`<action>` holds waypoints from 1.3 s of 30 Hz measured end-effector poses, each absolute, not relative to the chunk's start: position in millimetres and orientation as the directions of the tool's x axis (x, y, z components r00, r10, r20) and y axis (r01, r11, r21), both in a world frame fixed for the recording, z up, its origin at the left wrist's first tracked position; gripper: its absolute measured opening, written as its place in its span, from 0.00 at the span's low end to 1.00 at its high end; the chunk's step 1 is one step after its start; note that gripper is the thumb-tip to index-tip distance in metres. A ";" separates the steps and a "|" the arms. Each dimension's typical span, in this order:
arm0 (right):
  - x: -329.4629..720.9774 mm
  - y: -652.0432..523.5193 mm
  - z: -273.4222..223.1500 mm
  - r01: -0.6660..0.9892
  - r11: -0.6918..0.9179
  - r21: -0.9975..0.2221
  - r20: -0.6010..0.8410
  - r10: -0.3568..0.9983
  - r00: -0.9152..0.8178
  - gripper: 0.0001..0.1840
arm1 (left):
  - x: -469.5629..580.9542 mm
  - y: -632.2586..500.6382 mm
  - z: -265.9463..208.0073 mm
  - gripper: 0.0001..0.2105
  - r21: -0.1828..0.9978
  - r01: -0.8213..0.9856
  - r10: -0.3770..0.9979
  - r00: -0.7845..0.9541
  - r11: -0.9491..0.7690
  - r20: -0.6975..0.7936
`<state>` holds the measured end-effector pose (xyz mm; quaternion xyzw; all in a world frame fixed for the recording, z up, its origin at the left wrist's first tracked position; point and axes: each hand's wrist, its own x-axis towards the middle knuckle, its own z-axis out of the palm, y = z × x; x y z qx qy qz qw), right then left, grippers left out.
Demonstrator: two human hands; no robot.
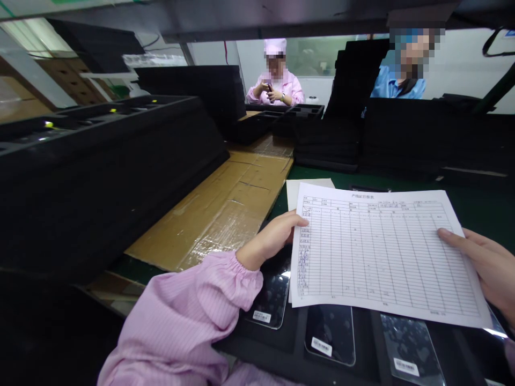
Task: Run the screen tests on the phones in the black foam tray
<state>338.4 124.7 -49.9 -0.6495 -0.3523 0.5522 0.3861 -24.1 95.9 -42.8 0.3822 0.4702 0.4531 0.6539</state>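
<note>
A printed form sheet (pixel 386 257), a table with rows of handwriting down its left side, is held up between my two hands. My left hand (pixel 277 233) grips its left edge, thumb on top and fingers hidden behind. On the right edge, my right hand (pixel 483 257) pinches the sheet the same way. Beneath the paper lies a black foam tray (pixel 287 343) with dark glass phone screens in its slots. Labels show on the left screen (pixel 267 300), the middle screen (pixel 332 335) and the right screen (pixel 412 348). Another white sheet (pixel 309 185) shows behind the form.
Stacked black foam trays (pixel 161 161) rise on the left, with more foam stacks (pixel 434 139) at the back right. Flat cardboard (pixel 225 203) covers part of the green table. A shelf (pixel 281 21) hangs overhead. Across sit a person in pink (pixel 277 86) and a person in blue (pixel 402 80).
</note>
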 end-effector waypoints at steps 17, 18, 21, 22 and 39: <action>339.6 124.6 -52.0 0.032 -0.446 -0.894 -0.437 0.886 0.154 0.23 | -24.0 96.4 -42.9 0.15 0.930 -0.208 0.951 0.131 0.303 -0.280; 339.5 124.6 -52.1 0.029 -0.448 -0.894 -0.438 0.885 0.156 0.23 | -24.0 96.5 -43.3 0.16 0.931 -0.207 0.951 0.128 0.302 -0.280; 341.2 124.7 -54.4 0.035 -0.442 -0.896 -0.432 0.889 0.153 0.24 | -24.1 96.7 -44.2 0.16 0.930 -0.215 0.952 0.138 0.298 -0.273; 342.3 124.9 -55.5 0.038 -0.441 -0.897 -0.431 0.890 0.150 0.24 | -24.3 96.8 -44.3 0.16 0.930 -0.220 0.953 0.143 0.295 -0.268; 345.1 125.4 -56.8 0.036 -0.452 -0.891 -0.442 0.885 0.147 0.31 | -22.6 97.1 -42.3 0.15 0.918 -0.252 0.949 0.151 0.307 -0.276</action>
